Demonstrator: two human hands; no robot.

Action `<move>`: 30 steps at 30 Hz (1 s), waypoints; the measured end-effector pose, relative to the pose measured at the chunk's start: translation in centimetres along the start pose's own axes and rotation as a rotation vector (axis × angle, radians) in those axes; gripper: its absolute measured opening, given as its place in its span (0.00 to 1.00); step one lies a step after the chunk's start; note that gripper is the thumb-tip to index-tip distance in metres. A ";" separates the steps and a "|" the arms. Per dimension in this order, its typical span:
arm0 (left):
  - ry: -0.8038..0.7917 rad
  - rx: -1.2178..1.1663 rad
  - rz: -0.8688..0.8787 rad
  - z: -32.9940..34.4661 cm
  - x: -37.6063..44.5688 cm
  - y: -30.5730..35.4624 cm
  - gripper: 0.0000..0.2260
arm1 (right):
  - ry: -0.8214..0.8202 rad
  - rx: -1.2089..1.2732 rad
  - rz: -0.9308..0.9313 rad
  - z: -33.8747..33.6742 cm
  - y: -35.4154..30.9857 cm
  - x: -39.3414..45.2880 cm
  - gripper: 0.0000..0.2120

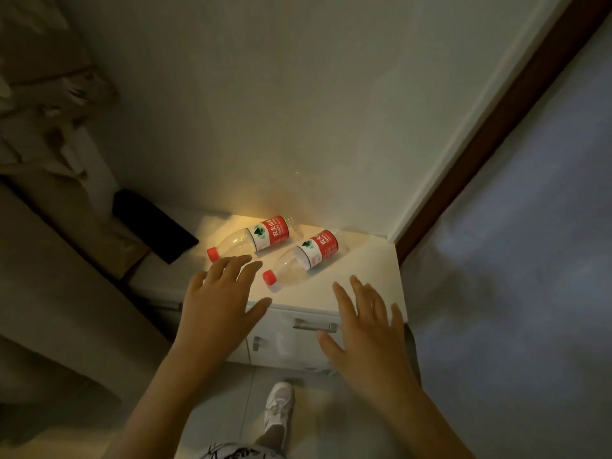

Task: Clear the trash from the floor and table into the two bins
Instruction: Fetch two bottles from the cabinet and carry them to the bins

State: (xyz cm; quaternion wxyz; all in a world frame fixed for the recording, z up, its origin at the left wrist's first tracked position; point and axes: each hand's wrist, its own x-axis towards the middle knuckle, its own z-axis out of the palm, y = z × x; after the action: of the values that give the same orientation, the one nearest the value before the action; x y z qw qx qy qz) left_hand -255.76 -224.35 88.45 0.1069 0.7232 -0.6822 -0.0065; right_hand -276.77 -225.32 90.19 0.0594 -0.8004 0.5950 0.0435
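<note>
I see two clear plastic bottles lying on their sides on the white counter (371, 270), each with a red cap and red label and nothing visible inside: the left bottle (251, 238) has its cap just beyond my left hand (217, 306) fingertips, and the right bottle (303, 260) lies between my hands, a little ahead of them. Both hands hover with fingers spread and straight, holding nothing, my right hand (371, 329) over the counter's front edge above the drawer handle (314, 325). One black object (154, 225) rests left of the bottles.

Clear glossy plastic bottles (251, 240) — smooth white cabinet top (364, 270)
</note>
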 end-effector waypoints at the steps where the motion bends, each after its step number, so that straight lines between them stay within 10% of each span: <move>1: -0.018 -0.007 -0.005 0.6 1.5 0.1 0.27 | -0.011 0.003 -0.003 0.4 0.6 1.4 0.34; 30: -0.306 -0.022 -0.161 12.8 18.7 -4.7 0.30 | -0.131 -0.128 -0.361 10.3 2.0 23.4 0.40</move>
State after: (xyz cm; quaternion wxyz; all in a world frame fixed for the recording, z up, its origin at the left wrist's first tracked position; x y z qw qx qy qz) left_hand -251.85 -244.45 77.77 0.0089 0.7648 -0.6305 -0.1323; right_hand -271.90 -246.49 76.60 0.0537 -0.8917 0.4326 0.1217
